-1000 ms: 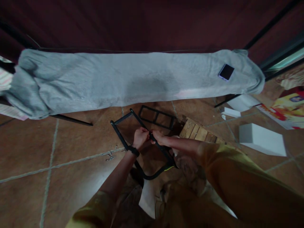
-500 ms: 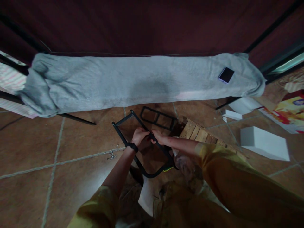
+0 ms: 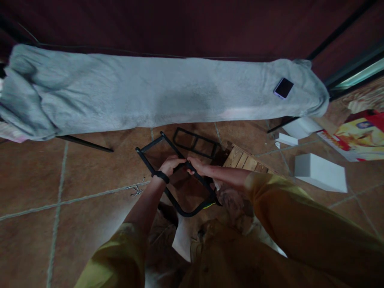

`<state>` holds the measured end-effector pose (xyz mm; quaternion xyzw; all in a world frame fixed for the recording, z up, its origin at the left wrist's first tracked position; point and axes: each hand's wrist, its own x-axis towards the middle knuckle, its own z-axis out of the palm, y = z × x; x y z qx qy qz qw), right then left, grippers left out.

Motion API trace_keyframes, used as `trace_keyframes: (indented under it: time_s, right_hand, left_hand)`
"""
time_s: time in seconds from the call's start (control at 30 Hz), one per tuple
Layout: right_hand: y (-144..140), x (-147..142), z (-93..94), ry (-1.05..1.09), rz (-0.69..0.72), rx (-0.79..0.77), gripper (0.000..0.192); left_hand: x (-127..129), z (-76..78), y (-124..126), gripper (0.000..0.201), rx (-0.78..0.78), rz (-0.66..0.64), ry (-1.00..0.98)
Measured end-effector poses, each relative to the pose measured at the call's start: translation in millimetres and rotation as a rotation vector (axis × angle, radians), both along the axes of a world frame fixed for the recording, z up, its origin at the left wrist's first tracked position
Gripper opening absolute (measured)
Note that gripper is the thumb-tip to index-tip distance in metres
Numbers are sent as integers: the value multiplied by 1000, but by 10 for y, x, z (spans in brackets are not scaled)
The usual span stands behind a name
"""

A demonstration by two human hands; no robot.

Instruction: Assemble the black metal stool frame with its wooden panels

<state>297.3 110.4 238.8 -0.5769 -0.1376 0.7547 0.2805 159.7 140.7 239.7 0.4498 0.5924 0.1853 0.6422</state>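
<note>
Both hands meet on the black metal frame point(image 3: 177, 180), a tubular loop with a rounded near end, propped on the tiled floor point(image 3: 75, 176) right in front of the person's knees. The left hand point(image 3: 170, 165), a dark band at its wrist, curls over the frame's far rail from the left. The right hand point(image 3: 196, 165) closes on the same rail from the right, so the two nearly touch. Fingers of both look wrapped round the tube, mostly closed; whether anything small is pinched between them I cannot tell, too dark and tiny. A two-handed grip at one spot probably steadies the frame, which is tilted, with its near curved end low by the lap.

Landmark is the frame. Just beyond it lies a second black ladder-like frame point(image 3: 195, 143), flat on the tiles. To the frame's right, touching or nearly so, is a slatted wooden panel point(image 3: 244, 160), partly hidden by the right arm. To its left, near but apart, lies a small scatter of screws point(image 3: 135, 190), likely left within reach. Well beyond the frame a long grey blanket point(image 3: 150, 94) drapes a low rail, with a phone point(image 3: 283, 88) resting on its right end, off the floor. Far right of the frame sit white foam blocks point(image 3: 320, 173) and a colourful printed sheet point(image 3: 358, 138).
</note>
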Motion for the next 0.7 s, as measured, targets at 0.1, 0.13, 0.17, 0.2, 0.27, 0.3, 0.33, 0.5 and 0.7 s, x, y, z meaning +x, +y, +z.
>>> trace_keyframes:
  time_s: [0.1,0.13,0.17,0.2,0.27,0.3,0.33,0.5,0.7]
  right_hand:
    - [-7,8,-12,1,21,14,17]
    - [-5,14,-14,9,32,21,18]
    - [-1,21,-14,20,46,27,19]
    - [3,29,-12,39,68,34,22]
    - [14,45,-4,93,128,50,27]
    - [19,53,1,122,159,60,29]
    - [23,61,5,148,187,69,30]
    - [26,98,-2,172,237,56,27]
    - [22,133,-28,127,245,36,24]
  left_hand:
    - [11,29,-26,19,-25,-3,-61]
    - [12,37,-32,19,-27,0,-72]
    - [11,42,-37,18,-28,2,-81]
    - [9,47,-41,18,-28,4,-89]
    - [1,65,-45,20,-25,5,-106]
    - [-10,83,-44,21,-20,7,-112]
    - [-31,113,-41,23,-13,12,-114]
    - [-488,460,-92,32,188,148,-23]
    - [-1761,290,-734,24,557,847,-87]
